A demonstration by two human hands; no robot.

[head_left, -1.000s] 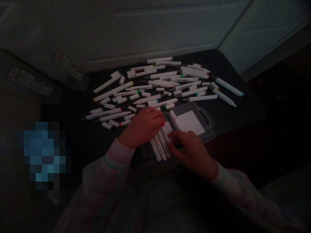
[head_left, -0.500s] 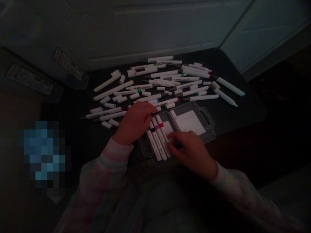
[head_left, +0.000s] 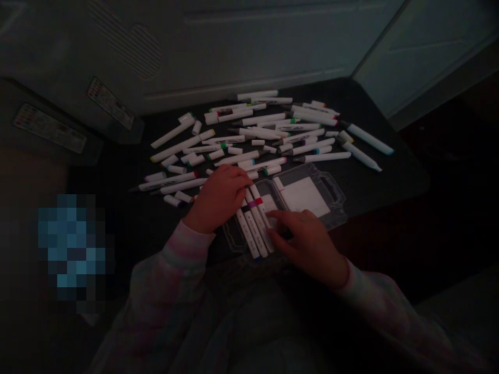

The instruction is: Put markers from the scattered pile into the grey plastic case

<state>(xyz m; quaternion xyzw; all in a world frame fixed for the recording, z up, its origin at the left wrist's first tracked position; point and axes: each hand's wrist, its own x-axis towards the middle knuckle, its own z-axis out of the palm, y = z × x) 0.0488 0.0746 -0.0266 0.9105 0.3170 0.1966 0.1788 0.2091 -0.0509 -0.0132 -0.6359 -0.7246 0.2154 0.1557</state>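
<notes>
Several white markers lie side by side in the left half of an open clear plastic case (head_left: 336, 183). Among them is a marker with a red band (head_left: 263, 214), beside others with purple and dark bands. My left hand (head_left: 218, 200) bends over the far ends of this row, its closed fingertips on the far end of the red-banded marker; its thumb is hidden. My right hand (head_left: 306, 244) is at the right side of the same marker, thumb and index finger apart, the fingertips at or very near its edge. A single marker (head_left: 279, 190) lies beside a white sheet (head_left: 306, 196) in the case's right half.
Many loose white markers and caps (head_left: 249, 130) spread over the dark tabletop (head_left: 405, 174) beyond the case. A pale panelled surface (head_left: 265, 47) rises behind it. Two dark containers with printed labels (head_left: 111, 103) stand at left. A pixelated blue patch covers the lower left.
My left fingertips have come slightly nearer to me, down onto the red-banded marker's far end. My right hand has barely moved; its index finger reaches slightly farther left.
</notes>
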